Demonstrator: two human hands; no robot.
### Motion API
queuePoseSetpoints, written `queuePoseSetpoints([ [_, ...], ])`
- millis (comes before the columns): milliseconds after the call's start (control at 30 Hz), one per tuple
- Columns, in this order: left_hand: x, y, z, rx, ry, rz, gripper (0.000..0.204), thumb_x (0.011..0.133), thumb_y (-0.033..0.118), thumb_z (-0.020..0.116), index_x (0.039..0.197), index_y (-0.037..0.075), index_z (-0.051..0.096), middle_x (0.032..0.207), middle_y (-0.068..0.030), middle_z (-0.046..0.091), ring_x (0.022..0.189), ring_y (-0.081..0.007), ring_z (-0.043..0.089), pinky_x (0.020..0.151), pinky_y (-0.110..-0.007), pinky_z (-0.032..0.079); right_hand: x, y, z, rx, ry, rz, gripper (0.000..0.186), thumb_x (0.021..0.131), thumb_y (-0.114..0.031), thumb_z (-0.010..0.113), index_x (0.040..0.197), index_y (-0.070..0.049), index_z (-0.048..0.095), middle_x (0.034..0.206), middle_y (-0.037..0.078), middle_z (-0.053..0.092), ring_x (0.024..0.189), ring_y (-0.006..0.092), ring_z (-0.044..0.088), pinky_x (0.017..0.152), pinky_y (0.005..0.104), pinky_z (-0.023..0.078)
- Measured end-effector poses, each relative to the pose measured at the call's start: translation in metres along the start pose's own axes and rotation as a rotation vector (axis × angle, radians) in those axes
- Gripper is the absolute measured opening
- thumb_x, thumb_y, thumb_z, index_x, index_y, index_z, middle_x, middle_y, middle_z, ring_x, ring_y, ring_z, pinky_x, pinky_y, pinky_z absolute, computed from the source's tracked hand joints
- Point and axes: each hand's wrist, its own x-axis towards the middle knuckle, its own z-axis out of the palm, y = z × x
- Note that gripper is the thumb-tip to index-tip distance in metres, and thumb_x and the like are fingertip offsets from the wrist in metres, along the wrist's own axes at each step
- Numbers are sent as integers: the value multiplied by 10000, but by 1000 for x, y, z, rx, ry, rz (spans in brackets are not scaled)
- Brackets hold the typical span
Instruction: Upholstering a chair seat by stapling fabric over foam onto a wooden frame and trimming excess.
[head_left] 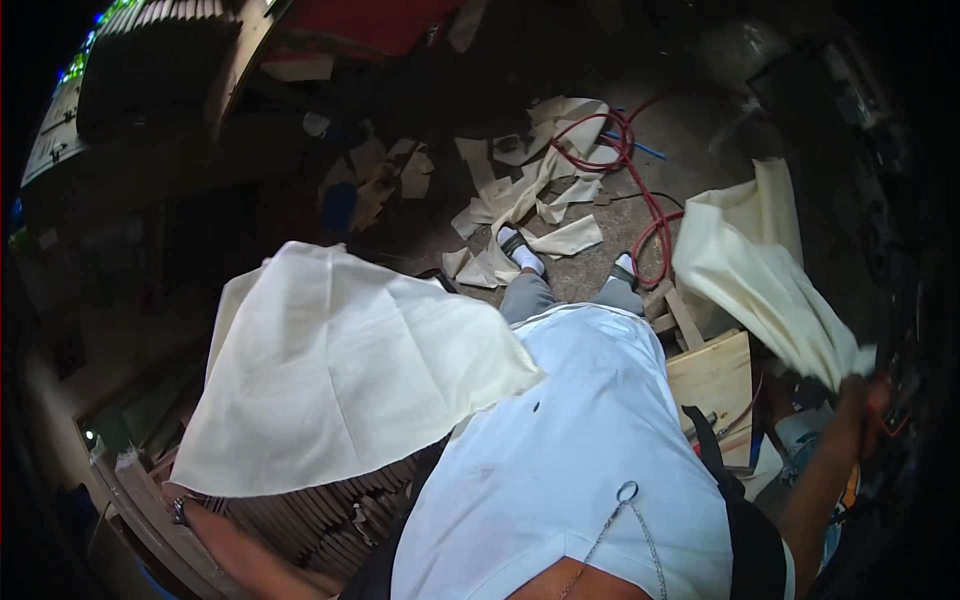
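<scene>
A large cream cloth piece (340, 370) with faint fold lines drapes over the left side, one corner reaching my white shirt. My left hand (174, 491), with a watch at the wrist, is at the cloth's lower left corner; its fingers are hidden by the fabric. Far out to the right, my right hand (862, 392) is closed on the bunched end of a second cream cloth (745, 270). That cloth hangs in loose folds toward the floor. The right hand is dark and partly blurred.
Ribbed rows of wooden pieces (325, 520) sit under the left cloth. Cream scraps (520, 200) litter the floor around my feet, beside a coiled red hose (650, 200). A plywood board (715, 385) with tools stands right of me. Something red (350, 25) lies at the back.
</scene>
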Motion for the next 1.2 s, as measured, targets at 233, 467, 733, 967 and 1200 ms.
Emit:
queuePoseSetpoints([
  [233, 84, 68, 142, -227, -139, -147, 379, 984, 323, 492, 1096, 29, 702, 1115, -259, 698, 1017, -465, 675, 841, -557, 544, -116, -186, -69, 904, -714, 181, 840, 813, -474, 785, 1398, 66, 518, 1293, 227, 639, 1113, 362, 656, 798, 458, 582],
  [467, 279, 15, 178, 161, 16, 45, 299, 961, 266, 535, 998, 69, 757, 1053, -190, 744, 957, -338, 735, 766, -452, 596, -225, -359, -195, 586, -671, -472, 723, 881, -217, 755, 1493, -8, 433, 1382, 263, 574, 1176, 392, 621, 806, 542, 569],
  [733, 394, -52, 149, -417, 244, -130, 313, 987, 268, 538, 1149, 65, 714, 1168, -190, 710, 1051, -351, 690, 878, -429, 544, -260, -472, -252, 641, -482, -544, 618, 884, -269, 734, 1370, 68, 555, 1277, 255, 651, 1176, 353, 642, 1034, 396, 486],
  [967, 365, 83, 27, -964, 524, 172, 368, 1020, 325, 536, 1143, 16, 694, 1031, -224, 714, 898, -344, 668, 835, -446, 508, -264, -597, -289, 466, -394, -959, 562, 891, -243, 693, 1326, 93, 575, 1199, 266, 684, 1151, 350, 663, 1009, 401, 497],
  [1200, 293, 175, -172, -955, 643, 97, 375, 1023, 362, 534, 1112, 38, 701, 958, -204, 713, 861, -305, 673, 793, -419, 511, -297, -786, -403, 354, -292, -1375, 506, 918, -272, 697, 1305, 40, 603, 1229, 223, 690, 1176, 328, 660, 1002, 397, 506],
])
